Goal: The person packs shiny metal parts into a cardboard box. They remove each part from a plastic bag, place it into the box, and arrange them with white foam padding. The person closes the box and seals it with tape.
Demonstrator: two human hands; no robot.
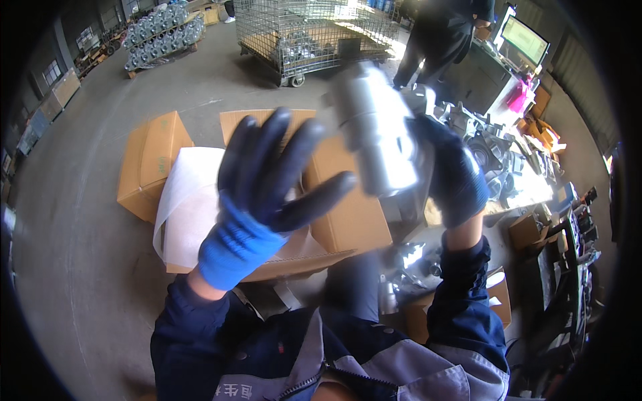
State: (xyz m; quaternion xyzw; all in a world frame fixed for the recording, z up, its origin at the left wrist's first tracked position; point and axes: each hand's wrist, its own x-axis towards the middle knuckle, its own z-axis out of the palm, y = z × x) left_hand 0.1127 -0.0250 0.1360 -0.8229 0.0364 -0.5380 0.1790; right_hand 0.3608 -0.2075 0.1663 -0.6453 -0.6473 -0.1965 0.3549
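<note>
In my right hand (455, 170), gloved in black and blue, is a silvery cylindrical metal casting (380, 130), smeared by motion and held up in front of me. The fingers of that hand curl round its right side and are partly hidden. My left hand (267, 177), in a matching glove, is spread with nothing in it, just left of the casting. Beneath both hands stands an open cardboard box (351, 207). White wrapping sheet (187, 207) drapes over its left side.
A closed carton (154, 160) sits beside the open box. More metal castings (491, 150) crowd a bench on the right, near a monitor (525, 40). Farther off are a wire cage cart (314, 40), a pallet of stacked castings (164, 37) and a standing person (438, 40).
</note>
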